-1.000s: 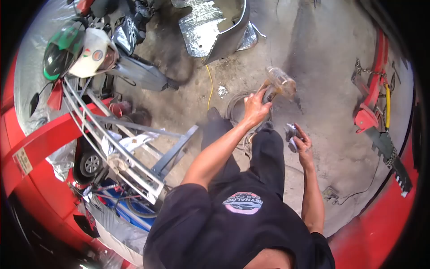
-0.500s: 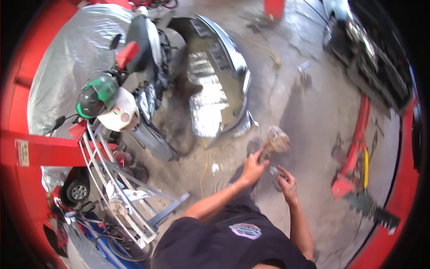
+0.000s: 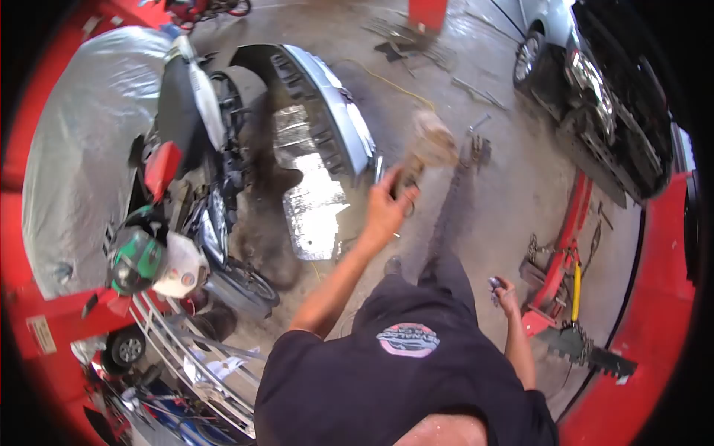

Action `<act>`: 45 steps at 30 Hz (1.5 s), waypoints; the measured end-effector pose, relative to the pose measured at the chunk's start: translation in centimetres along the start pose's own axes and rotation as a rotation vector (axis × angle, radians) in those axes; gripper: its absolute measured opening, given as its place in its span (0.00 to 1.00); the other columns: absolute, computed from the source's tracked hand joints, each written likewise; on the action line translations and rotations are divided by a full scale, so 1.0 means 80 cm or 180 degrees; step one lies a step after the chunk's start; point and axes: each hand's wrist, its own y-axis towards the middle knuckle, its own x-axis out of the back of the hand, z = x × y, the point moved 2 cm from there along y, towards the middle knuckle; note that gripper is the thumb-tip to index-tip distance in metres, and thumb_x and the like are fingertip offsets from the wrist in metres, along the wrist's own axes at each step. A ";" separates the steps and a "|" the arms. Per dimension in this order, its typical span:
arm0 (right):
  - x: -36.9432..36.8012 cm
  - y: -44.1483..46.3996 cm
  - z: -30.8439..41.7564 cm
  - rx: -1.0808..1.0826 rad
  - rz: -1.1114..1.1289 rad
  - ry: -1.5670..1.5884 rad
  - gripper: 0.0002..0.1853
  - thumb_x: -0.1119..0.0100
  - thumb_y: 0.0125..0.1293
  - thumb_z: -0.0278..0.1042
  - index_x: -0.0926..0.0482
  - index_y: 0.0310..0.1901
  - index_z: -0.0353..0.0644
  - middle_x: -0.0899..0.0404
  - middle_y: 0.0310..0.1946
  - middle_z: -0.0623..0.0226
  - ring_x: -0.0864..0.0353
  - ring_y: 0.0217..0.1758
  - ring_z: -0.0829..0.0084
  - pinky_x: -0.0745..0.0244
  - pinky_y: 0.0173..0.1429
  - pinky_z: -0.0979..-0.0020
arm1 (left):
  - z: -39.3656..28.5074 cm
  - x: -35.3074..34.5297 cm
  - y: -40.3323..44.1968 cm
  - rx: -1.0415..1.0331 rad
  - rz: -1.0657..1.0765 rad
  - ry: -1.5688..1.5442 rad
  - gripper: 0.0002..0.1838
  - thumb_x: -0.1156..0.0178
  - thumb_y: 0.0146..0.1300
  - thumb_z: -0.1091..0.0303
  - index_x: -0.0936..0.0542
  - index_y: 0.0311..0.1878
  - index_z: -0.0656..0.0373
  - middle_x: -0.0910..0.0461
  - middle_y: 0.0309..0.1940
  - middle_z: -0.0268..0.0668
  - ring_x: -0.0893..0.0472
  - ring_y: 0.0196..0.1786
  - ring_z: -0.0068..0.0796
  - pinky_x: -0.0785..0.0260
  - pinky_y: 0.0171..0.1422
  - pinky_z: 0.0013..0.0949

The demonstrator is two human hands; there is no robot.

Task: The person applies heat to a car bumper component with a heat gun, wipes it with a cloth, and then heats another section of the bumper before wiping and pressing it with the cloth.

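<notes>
My left hand reaches forward, its fingers wrapped around the handle of a mallet-like tool. The tool's thick, brownish head points away from me and is blurred. Below it lies bare concrete floor. Lower down at my right side, my right hand is closed around a small greyish object, too small to name. A silver-grey car bumper lies on the floor ahead of my left hand, beside a shiny foil-like sheet.
To the left stand a motorcycle, a green helmet and a pale metal rack. A car with an exposed front end is at the upper right. A red lift arm lies to the right; metal pieces lie ahead.
My left hand has moved forward with the mallet-like tool. My right hand has dropped back and to the right, so the hands are farther apart. The whole view has shifted.
</notes>
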 end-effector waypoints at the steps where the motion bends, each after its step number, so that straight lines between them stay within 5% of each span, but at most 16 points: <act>1: 0.017 0.010 -0.016 -0.0193 -0.0073 -0.0005 0.30 0.49 0.56 0.21 0.19 0.63 0.35 0.13 0.53 0.57 0.13 0.50 0.66 0.19 0.56 0.67 | -0.014 0.004 0.032 0.0032 -0.0089 -0.0026 0.34 0.27 0.64 0.66 0.26 0.70 0.70 0.17 0.58 0.45 0.20 0.59 0.32 0.29 0.67 0.34; 7: 0.074 0.134 -0.050 -0.0937 0.0120 -0.0293 0.25 0.50 0.58 0.18 0.15 0.57 0.33 0.11 0.47 0.56 0.13 0.47 0.67 0.19 0.53 0.68 | -0.032 0.019 0.251 -0.0484 -0.0775 -0.0107 0.32 0.28 0.65 0.67 0.25 0.70 0.67 0.16 0.55 0.41 0.19 0.52 0.27 0.25 0.55 0.30; 11: 0.112 0.299 -0.021 -0.1081 0.0333 -0.0551 0.23 0.51 0.59 0.19 0.14 0.54 0.32 0.10 0.43 0.58 0.13 0.44 0.68 0.19 0.50 0.67 | -0.035 0.017 0.393 -0.0345 -0.1073 -0.0237 0.32 0.28 0.66 0.67 0.26 0.70 0.70 0.16 0.51 0.37 0.20 0.51 0.22 0.30 0.59 0.28; 13: 0.143 0.423 0.054 -0.0171 0.0349 -0.0874 0.24 0.52 0.58 0.20 0.14 0.55 0.32 0.10 0.42 0.56 0.13 0.43 0.68 0.19 0.49 0.66 | -0.040 0.014 0.451 -0.0281 -0.1182 -0.0636 0.31 0.29 0.66 0.67 0.26 0.69 0.71 0.16 0.52 0.38 0.20 0.51 0.24 0.30 0.59 0.28; 14: 0.155 0.478 0.133 -0.0400 0.0387 -0.0764 0.27 0.54 0.60 0.19 0.18 0.61 0.31 0.12 0.47 0.59 0.15 0.44 0.70 0.19 0.46 0.68 | -0.042 0.015 0.474 -0.0209 -0.1233 -0.0651 0.31 0.29 0.67 0.68 0.26 0.69 0.71 0.16 0.52 0.38 0.20 0.51 0.24 0.30 0.59 0.28; 15: 0.172 0.557 0.166 0.0186 0.0377 -0.0603 0.29 0.54 0.59 0.19 0.20 0.63 0.30 0.13 0.50 0.57 0.15 0.48 0.68 0.19 0.52 0.68 | -0.043 0.017 0.494 -0.0154 -0.1302 -0.0679 0.30 0.30 0.67 0.68 0.26 0.69 0.71 0.16 0.52 0.38 0.20 0.51 0.24 0.30 0.60 0.28; 21: 0.183 0.769 0.662 0.1247 0.0046 0.0187 0.31 0.53 0.57 0.21 0.23 0.66 0.31 0.15 0.55 0.58 0.16 0.52 0.69 0.22 0.58 0.71 | -0.013 0.040 0.646 0.0072 -0.1558 -0.0613 0.28 0.31 0.69 0.71 0.26 0.68 0.73 0.17 0.50 0.37 0.20 0.50 0.22 0.29 0.59 0.27; 22: 0.172 0.782 0.732 0.0954 0.0152 -0.0042 0.32 0.53 0.57 0.21 0.22 0.66 0.32 0.15 0.55 0.56 0.16 0.56 0.68 0.23 0.61 0.70 | -0.006 0.041 0.675 0.0257 -0.1642 -0.0541 0.28 0.31 0.69 0.70 0.26 0.68 0.73 0.16 0.49 0.37 0.20 0.49 0.22 0.28 0.58 0.27; 25: 0.120 0.890 0.816 0.2017 0.0207 0.0034 0.31 0.54 0.58 0.20 0.23 0.67 0.31 0.16 0.58 0.57 0.16 0.57 0.70 0.23 0.59 0.73 | 0.039 0.052 0.769 0.0895 -0.1813 -0.0560 0.30 0.30 0.67 0.68 0.26 0.67 0.74 0.15 0.48 0.39 0.20 0.49 0.24 0.27 0.57 0.29; 27: 0.078 0.942 0.854 0.1919 0.0470 0.0091 0.32 0.52 0.58 0.21 0.24 0.67 0.31 0.17 0.60 0.56 0.16 0.58 0.69 0.22 0.58 0.73 | 0.091 0.066 0.843 0.0504 -0.1749 -0.0404 0.30 0.30 0.66 0.69 0.25 0.67 0.75 0.15 0.51 0.41 0.18 0.49 0.27 0.26 0.56 0.32; 29: 0.045 1.017 0.869 0.1204 0.0880 0.0049 0.35 0.52 0.56 0.19 0.27 0.71 0.32 0.21 0.65 0.50 0.18 0.65 0.62 0.26 0.68 0.68 | 0.133 0.081 0.919 0.0504 -0.1953 -0.0198 0.28 0.31 0.64 0.70 0.24 0.64 0.75 0.14 0.52 0.45 0.17 0.51 0.29 0.26 0.58 0.34; 31: 0.020 1.055 0.901 0.0433 0.1045 -0.0469 0.36 0.52 0.56 0.18 0.27 0.71 0.33 0.19 0.62 0.49 0.16 0.59 0.62 0.21 0.62 0.68 | 0.136 0.092 0.965 0.1113 -0.1840 -0.0569 0.28 0.31 0.62 0.69 0.22 0.62 0.76 0.13 0.51 0.48 0.16 0.53 0.32 0.26 0.59 0.35; 35: -0.011 1.169 0.944 0.0521 0.1082 -0.0304 0.39 0.53 0.55 0.16 0.28 0.73 0.35 0.17 0.59 0.52 0.15 0.54 0.65 0.20 0.56 0.70 | 0.144 0.139 1.063 0.1200 -0.1855 -0.0342 0.26 0.32 0.63 0.66 0.21 0.61 0.74 0.13 0.48 0.47 0.16 0.50 0.30 0.26 0.57 0.36; 41: -0.103 1.289 1.224 0.0722 0.1562 -0.0198 0.38 0.52 0.57 0.21 0.29 0.74 0.36 0.19 0.63 0.55 0.16 0.55 0.67 0.22 0.59 0.71 | 0.146 0.220 1.201 0.1739 -0.2097 -0.0337 0.25 0.33 0.64 0.65 0.20 0.62 0.70 0.13 0.40 0.41 0.19 0.42 0.27 0.27 0.51 0.34; 45: -0.274 1.365 1.474 0.1121 0.2257 -0.0237 0.31 0.50 0.59 0.25 0.20 0.67 0.35 0.17 0.56 0.55 0.17 0.54 0.71 0.23 0.59 0.73 | 0.192 0.274 1.302 0.1218 -0.2773 -0.0117 0.22 0.34 0.66 0.67 0.20 0.61 0.68 0.17 0.36 0.33 0.22 0.36 0.22 0.28 0.44 0.32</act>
